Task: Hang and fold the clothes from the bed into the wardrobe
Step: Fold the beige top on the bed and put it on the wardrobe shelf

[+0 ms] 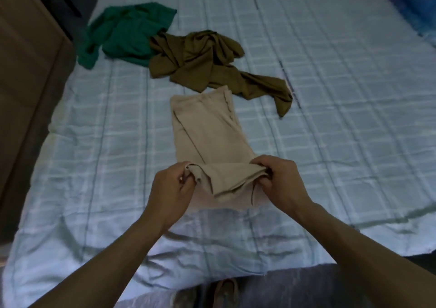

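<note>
Beige garment [205, 130] is laid out long and narrow on the bed [330, 95], roughly in the middle, already folded lengthwise into a strip. I've got both hands on the near end of it. My left hand [168, 185] is pinching the left corner of that end, fingers curled tight around the fabric, and my right hand [280, 180] has the right corner bunched up in its fingers the same way. The near edge is lifted off the bed and flipped over a bit, so there's a loose flap hanging between my hands, while the far part of the strip lies flat on the cover.

Further up the bed there's an olive brown garment [200, 60] in a crumpled heap, with one long bit trailing off to the right, just beside the far end of the beige one, maybe touching it, hard to say. A green garment [122, 34] is scrunched up behind that on the left, overlapping with the olive one. The cover is a light blue checked quilt. Brown wooden furniture [26, 72] stands along the left side of the bed.
</note>
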A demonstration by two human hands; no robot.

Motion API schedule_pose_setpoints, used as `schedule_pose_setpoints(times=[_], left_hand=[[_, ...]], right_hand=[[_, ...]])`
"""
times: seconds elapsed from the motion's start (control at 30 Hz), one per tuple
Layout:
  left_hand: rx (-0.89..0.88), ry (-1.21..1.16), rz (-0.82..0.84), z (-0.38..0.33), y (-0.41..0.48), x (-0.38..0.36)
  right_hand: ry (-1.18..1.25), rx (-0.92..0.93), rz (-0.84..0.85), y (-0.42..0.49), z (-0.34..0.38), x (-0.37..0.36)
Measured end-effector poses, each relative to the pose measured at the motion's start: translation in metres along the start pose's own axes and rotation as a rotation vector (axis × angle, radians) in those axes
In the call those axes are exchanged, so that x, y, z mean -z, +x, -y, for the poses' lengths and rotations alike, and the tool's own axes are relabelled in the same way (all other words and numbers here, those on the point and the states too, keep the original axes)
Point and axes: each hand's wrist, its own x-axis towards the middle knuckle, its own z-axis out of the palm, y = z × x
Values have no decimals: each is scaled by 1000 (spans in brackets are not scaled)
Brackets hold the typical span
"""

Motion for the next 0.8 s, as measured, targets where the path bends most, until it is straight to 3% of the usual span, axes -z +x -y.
schedule_pose_setpoints(times=[0.33, 0.6, 0.8], left_hand=[[-44, -20, -195, 7, 74, 10], [154, -134, -195, 36, 175, 11], [392, -59, -105, 92, 239, -6]], right_hand=[[-11, 13, -160, 85, 2, -18], [-73, -143, -97, 188, -18, -43], [-134, -354, -101, 241, -45, -79]])
